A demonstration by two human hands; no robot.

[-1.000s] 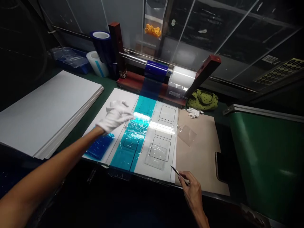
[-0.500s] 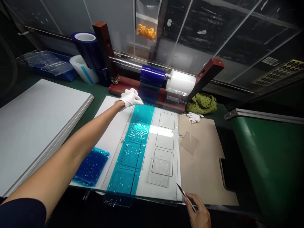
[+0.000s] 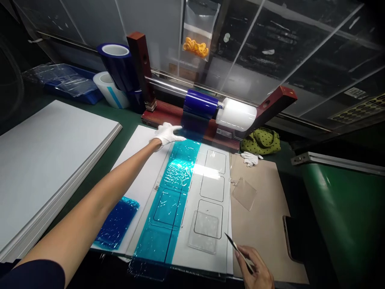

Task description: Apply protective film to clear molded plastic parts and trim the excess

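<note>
My left hand [image 3: 167, 134], in a white glove, hangs open with spread fingers just beyond the far end of a teal film strip [image 3: 173, 200]. That strip lies across a white board [image 3: 207, 176] printed with rounded square outlines. My right hand [image 3: 255, 267] is at the near edge and pinches a slim craft knife [image 3: 239, 251], its tip just off the board. A transparent square sheet [image 3: 204, 233] rests on the lowest outline, a short way from the blade. Under my left forearm lies a crumpled blue film piece [image 3: 117, 222].
A roller rack holds a blue film roll [image 3: 200, 104] and a white roll [image 3: 236, 114] behind the board. To the right are a tan sheet [image 3: 258, 224], a phone [image 3: 290, 239] and a green bag [image 3: 260, 141]. A white sheet stack [image 3: 51, 168] lies left.
My left hand has swept from over the film's middle to its far end, by the roller. The right hand and knife have shifted only slightly. The view has tilted a little.
</note>
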